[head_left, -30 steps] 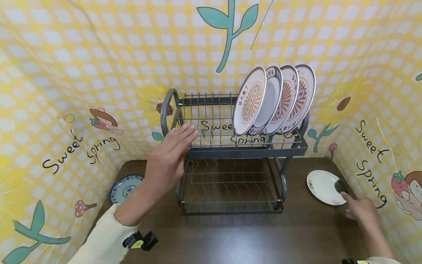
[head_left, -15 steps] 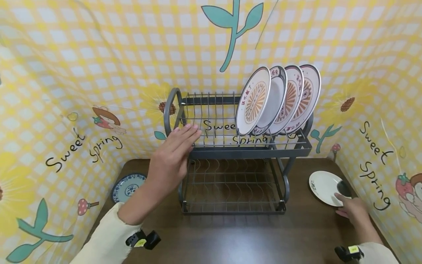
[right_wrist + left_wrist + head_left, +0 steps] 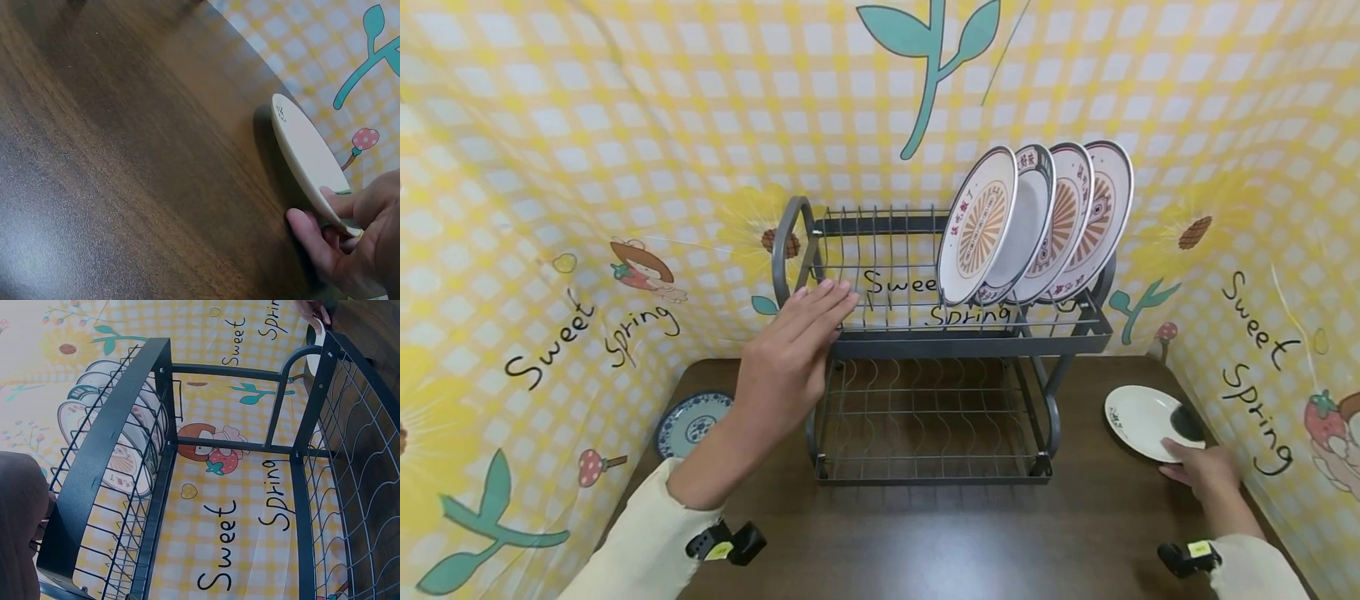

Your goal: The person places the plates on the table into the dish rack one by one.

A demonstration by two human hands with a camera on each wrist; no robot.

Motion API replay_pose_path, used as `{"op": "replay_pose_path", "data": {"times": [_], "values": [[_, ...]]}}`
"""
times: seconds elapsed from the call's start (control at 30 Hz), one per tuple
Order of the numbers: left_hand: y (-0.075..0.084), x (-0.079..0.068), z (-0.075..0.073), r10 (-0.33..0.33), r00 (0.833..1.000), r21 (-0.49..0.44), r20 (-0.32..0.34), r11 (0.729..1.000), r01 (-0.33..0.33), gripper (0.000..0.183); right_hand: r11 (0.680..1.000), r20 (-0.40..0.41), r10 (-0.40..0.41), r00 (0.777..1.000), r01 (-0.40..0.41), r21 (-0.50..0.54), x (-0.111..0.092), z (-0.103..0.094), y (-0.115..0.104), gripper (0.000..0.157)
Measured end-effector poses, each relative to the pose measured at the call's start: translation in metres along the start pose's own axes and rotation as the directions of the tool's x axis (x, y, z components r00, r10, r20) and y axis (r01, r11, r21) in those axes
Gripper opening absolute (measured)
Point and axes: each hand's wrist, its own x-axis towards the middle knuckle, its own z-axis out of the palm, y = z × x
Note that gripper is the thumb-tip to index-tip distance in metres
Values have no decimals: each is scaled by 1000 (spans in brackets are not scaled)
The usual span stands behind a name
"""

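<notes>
My left hand (image 3: pixel 786 358) rests on the upper front left of a grey two-tier dish rack (image 3: pixel 932 343), its fingers fairly straight. Only part of this hand (image 3: pixel 19 525) shows at the left wrist view's edge. At the table's right side, my right hand (image 3: pixel 1210 475) pinches the near rim of a white oval plate (image 3: pixel 1138 421) with a dark patch. In the right wrist view, that plate (image 3: pixel 306 150) appears tilted, with a digit on its face and others under the rim. Several patterned plates (image 3: pixel 977 229) stand upright in the rack's top right.
A blue-and-white floral plate (image 3: pixel 688 425) lies on the brown table (image 3: pixel 925 542) at the left, partly behind my left forearm. Yellow checked cloth (image 3: pixel 700 108) hangs around the back and sides. The rack's lower tier (image 3: pixel 925 412) has wavy wire dividers.
My right hand has moved from pointing at the white plate's edge to gripping its near rim. The left hand stays on the rack, and the head view has shifted slightly.
</notes>
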Motion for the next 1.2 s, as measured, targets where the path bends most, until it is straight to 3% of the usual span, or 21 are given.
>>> {"op": "replay_pose_path", "data": {"times": [0.37, 0.63, 0.97, 1.07, 1.2], "values": [[-1, 0, -1, -6, 1000, 13, 7, 1000, 6, 36, 997, -16, -42, 999, 43, 67, 3, 2, -5, 100], [-1, -1, 1, 1, 1000, 6, 6, 1000, -1, 37, 999, -37, 13, 999, -11, 53, 5, -1, -2, 102], [0, 0, 0, -7, 1000, 5, 9, 1000, 7, 37, 1000, -83, 4, 997, -3, 8, 2, 0, -5, 80], [0, 0, 0, -6, 1000, 3, 10, 1000, 6, 37, 998, -96, -48, 994, 51, 28, -1, 1, -5, 72], [0, -1, -1, -8, 1000, 9, 12, 1000, 8, 37, 989, -148, -137, 979, 128, -70, -7, 1, -10, 59]]}}
